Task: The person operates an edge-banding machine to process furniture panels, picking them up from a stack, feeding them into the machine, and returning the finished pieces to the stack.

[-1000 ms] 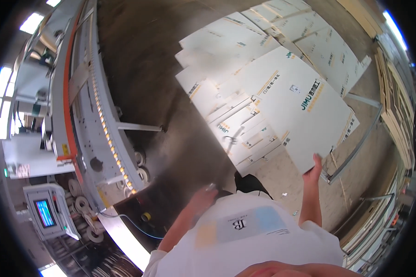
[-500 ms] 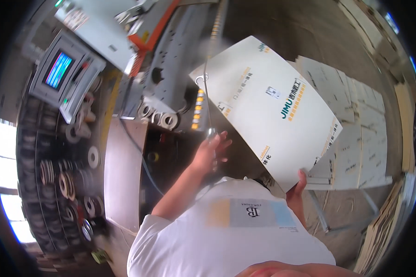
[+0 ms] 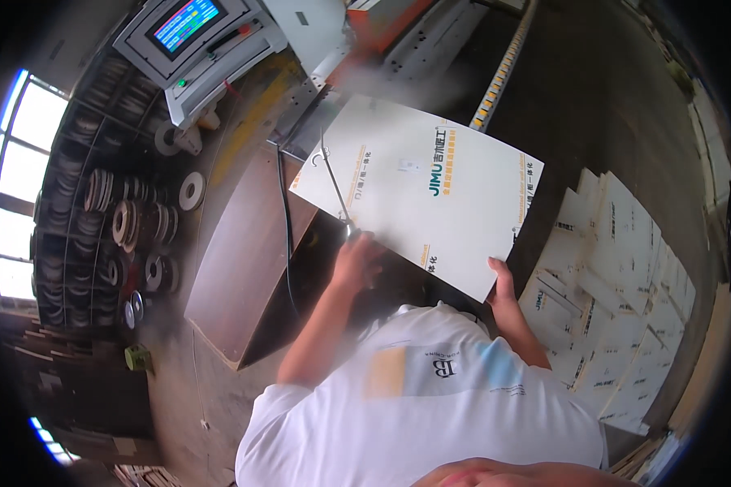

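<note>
A white rectangular panel, covered in printed film with a small label on its face, is held up tilted in front of me. My right hand grips its near right corner, thumb on the top face and fingers hidden underneath. By the panel's near left edge, my left hand is closed around what looks like an air blow gun. Its long thin nozzle reaches over the panel's left part. Blur hides some of the left fingers. The far left part of the panel is over the machine's edge.
A machine with a control screen stands far left, with a yellow-marked rail beyond the panel. A brown board-sided box and a dark hose are left. Racked edging rolls line the left; stacked white panels lie right.
My view has turned, so the machine and stacked panels sit differently. The panel has swung left and turned flatter across my front. The left hand's fingers, spread before, are now more curled.
</note>
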Motion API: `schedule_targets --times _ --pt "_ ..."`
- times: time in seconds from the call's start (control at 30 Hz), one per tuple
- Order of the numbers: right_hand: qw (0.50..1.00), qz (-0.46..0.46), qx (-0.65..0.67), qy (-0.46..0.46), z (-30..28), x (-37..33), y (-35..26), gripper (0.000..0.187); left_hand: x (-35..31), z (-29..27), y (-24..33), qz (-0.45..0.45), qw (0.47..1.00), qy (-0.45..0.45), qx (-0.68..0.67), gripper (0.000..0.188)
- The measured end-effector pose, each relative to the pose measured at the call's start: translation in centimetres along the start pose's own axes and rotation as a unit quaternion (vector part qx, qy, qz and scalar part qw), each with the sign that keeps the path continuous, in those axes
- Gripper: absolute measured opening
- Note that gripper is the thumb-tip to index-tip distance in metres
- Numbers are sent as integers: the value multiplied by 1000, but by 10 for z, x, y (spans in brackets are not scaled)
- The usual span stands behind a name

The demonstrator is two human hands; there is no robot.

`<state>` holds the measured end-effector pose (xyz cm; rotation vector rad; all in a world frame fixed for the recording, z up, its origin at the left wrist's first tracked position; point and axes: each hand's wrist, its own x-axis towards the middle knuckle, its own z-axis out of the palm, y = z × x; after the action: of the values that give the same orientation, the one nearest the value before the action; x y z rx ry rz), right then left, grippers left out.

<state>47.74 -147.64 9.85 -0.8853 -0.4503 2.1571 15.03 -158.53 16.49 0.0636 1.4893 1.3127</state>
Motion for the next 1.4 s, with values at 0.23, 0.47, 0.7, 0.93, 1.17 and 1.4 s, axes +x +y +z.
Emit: schedule_targets --times 0.23,0.47,0.7,0.93,1.17,1.4 --pt "991 87 -101 5 -40 121 -6 54 61 -17 31 -2 988 1 152 32" --pt "972 106 -209 27 -39 157 -23 57 132 -49 99 -5 944 162 288 46" --pt "963 80 -158 202 -34 155 8 57 159 4 31 99 914 3 394 34" --pt "958 117 -155 210 -41 164 7 57 116 -9 59 29 878 -138 456 31" --pt "965 32 -115 232 9 156 5 39 77 -123 55 12 878 -18 478 32" --pt "961 25 -139 236 21 159 17 51 57 -159 63 -25 955 173 239 34"
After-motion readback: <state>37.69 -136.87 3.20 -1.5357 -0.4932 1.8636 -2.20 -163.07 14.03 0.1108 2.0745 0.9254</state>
